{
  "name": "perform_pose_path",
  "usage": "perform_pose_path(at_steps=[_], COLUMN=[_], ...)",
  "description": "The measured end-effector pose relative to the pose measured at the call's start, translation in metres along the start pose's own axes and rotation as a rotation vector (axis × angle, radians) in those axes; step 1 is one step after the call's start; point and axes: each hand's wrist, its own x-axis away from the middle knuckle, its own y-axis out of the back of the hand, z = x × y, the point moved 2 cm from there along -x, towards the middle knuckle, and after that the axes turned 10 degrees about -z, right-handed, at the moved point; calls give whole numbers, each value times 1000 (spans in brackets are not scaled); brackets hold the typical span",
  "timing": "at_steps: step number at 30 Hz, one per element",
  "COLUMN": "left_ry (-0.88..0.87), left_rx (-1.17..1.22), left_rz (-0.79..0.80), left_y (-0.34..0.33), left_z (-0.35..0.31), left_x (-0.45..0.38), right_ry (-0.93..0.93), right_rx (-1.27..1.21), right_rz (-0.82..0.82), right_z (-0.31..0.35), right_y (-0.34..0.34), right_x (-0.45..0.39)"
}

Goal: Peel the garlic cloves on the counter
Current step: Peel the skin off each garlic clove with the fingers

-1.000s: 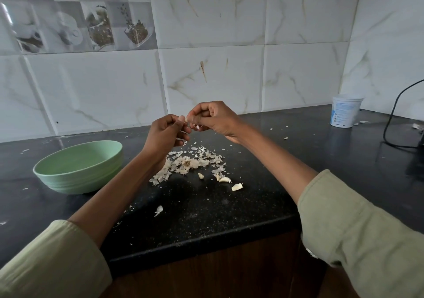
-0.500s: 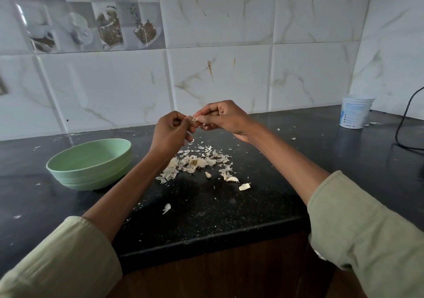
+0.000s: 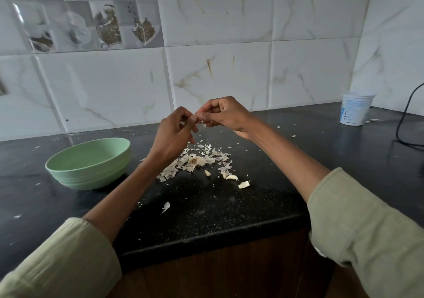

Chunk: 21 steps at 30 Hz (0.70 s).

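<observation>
Above a speckled black stone counter point(image 3: 206, 206), two hands worked a small pale garlic clove point(image 3: 195, 119).
Left hand point(image 3: 171, 135) and right hand point(image 3: 223, 114) pinched it with curled fingertips over papery white skins point(image 3: 195, 160).

Both hands point(image 3: 197, 123) pinch something small above peel pile point(image 3: 197, 160)

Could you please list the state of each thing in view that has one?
Left hand: raised, pinching a garlic clove.
Right hand: raised, picking at the same clove.
Pale green round bowl: upright, inside hidden.
Papery garlic skins: heaped loose.
Loose cloves: lying on the counter.
White plastic tub: upright.
</observation>
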Motion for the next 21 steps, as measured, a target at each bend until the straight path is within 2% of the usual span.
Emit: perform_pose_path(at_steps=[5,10,16,21], left_ry=[37,36,48,136], left_rx=[146,260,276,242], left_rz=[37,6,12,47], left_y=[-4,2,3,2], left_z=[2,-1,-2,1], left_x=[2,-1,-3,-2], right_ry=[-6,-127,-240,-161], right_rx=[-28,-216,-315,-208], right_rz=[39,97,105,85], right_z=[0,2,3,0], right_y=[-4,-4,-7,-5], right_x=[0,1,1,2])
